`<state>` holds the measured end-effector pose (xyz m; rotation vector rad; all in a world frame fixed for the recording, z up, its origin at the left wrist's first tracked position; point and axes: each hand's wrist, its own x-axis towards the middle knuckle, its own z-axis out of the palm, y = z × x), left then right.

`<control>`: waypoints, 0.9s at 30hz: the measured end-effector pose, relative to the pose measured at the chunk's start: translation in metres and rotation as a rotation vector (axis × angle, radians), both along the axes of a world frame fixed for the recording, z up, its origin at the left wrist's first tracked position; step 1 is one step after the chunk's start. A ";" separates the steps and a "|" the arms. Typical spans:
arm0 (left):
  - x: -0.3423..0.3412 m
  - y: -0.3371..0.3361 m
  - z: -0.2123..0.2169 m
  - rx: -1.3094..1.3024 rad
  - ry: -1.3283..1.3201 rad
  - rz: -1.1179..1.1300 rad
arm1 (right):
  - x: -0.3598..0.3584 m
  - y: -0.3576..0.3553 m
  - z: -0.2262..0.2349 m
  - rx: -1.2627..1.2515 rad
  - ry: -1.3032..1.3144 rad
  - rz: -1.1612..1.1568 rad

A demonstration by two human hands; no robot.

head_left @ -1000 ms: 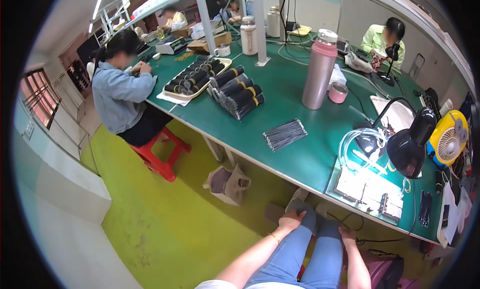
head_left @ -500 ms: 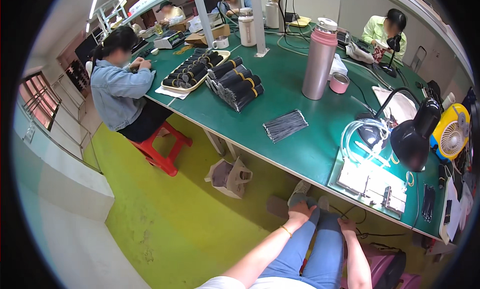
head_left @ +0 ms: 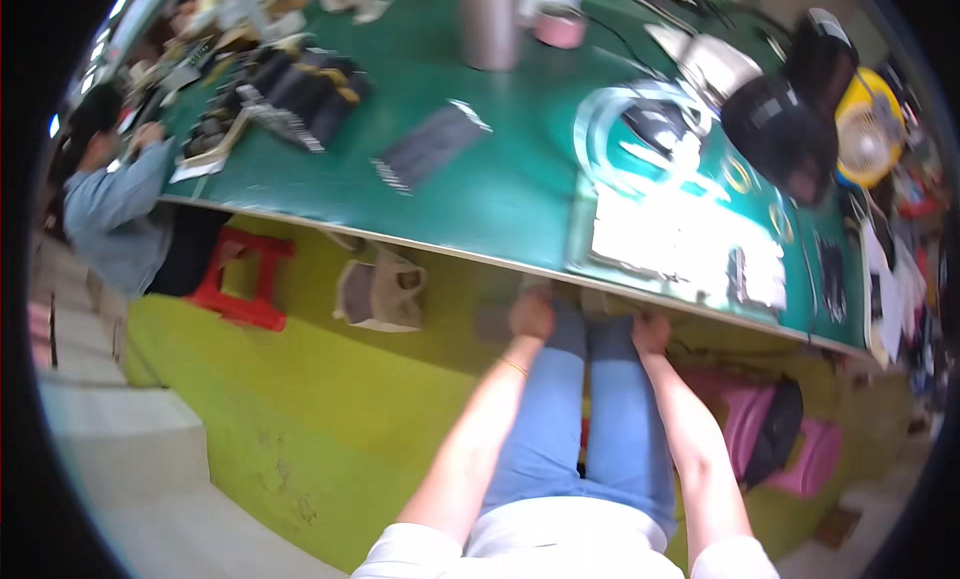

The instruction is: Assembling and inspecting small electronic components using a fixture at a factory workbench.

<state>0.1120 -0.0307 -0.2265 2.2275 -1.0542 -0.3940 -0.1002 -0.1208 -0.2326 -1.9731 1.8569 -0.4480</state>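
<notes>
Hands (head_left: 531, 316) on knees (head_left: 570, 324) — fingers perhaps curled.

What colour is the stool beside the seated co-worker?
Red; the stool shows best in the head view.

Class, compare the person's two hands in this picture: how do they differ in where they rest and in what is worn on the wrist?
The left hand rests on the left knee, the right hand on the right knee. The left wrist wears a thin bracelet; the right wrist looks bare. Both are empty, lying on blue jeans just under the edge of the green table.
</notes>
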 end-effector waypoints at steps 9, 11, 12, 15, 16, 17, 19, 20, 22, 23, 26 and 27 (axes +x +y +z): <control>0.030 0.073 -0.052 0.233 -0.063 -0.044 | -0.054 0.034 0.012 0.164 -0.112 -0.024; 0.072 0.140 -0.072 0.201 0.017 0.176 | -0.060 0.074 0.054 0.367 -0.343 -0.040; 0.074 0.158 -0.064 0.187 0.193 0.240 | -0.081 0.087 0.057 0.356 -0.344 -0.060; 0.055 0.196 -0.025 0.210 0.266 0.199 | -0.135 0.129 0.050 0.326 -0.582 -0.057; 0.047 0.205 -0.017 0.219 0.397 0.177 | -0.139 0.139 0.054 0.327 -0.591 -0.070; 0.037 0.212 -0.009 0.231 0.529 0.155 | -0.144 0.148 0.058 0.331 -0.581 -0.041; 0.003 0.223 0.017 0.257 0.660 0.127 | -0.154 0.166 0.072 0.343 -0.551 0.018; -0.021 0.213 0.040 0.269 0.603 0.061 | -0.155 0.172 0.077 0.339 -0.555 0.001; -0.047 0.204 0.061 0.283 0.538 -0.016 | -0.145 0.179 0.086 0.173 -0.384 0.065; -0.056 0.203 0.065 0.269 0.307 -0.117 | -0.143 0.181 0.086 0.172 -0.387 0.050; -0.075 0.199 0.067 0.231 -0.161 -0.319 | -0.138 0.175 0.083 0.236 -0.369 0.058; -0.076 0.197 0.067 0.216 -0.156 -0.345 | -0.137 0.172 0.081 0.221 -0.351 0.075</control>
